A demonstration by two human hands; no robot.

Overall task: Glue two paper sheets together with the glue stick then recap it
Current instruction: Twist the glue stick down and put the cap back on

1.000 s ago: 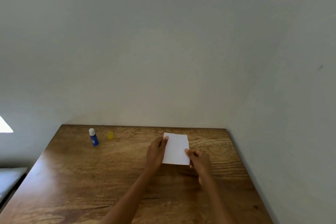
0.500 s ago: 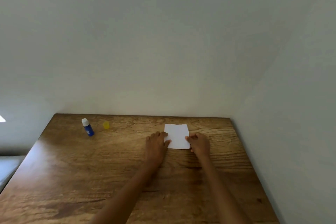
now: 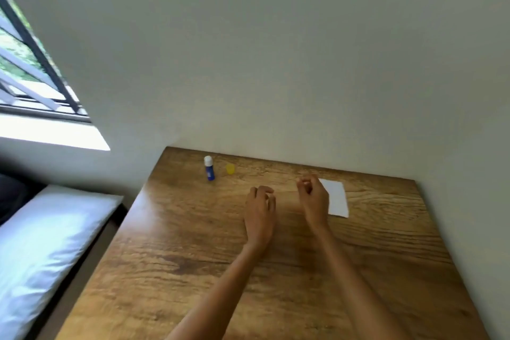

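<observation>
White paper [image 3: 336, 198] lies flat on the wooden table [image 3: 193, 270], near the far right; it looks like one sheet, and I cannot tell if another lies under it. My right hand [image 3: 314, 203] hovers over its left edge with fingers loosely curled, holding nothing. My left hand [image 3: 259, 210] is left of the paper, fingers curled and apart, empty. A blue glue stick [image 3: 209, 168] with a white top stands upright at the far left of the table. Its yellow cap [image 3: 230, 168] sits just to the right of it.
A wall runs along the table's far and right edges. A bed with a white pillow [image 3: 47, 240] lies left of the table. A window [image 3: 30, 69] is at the upper left.
Both hands have let go of the paper and moved left of it. The view has swung to the left, bringing the window and bed into sight.
</observation>
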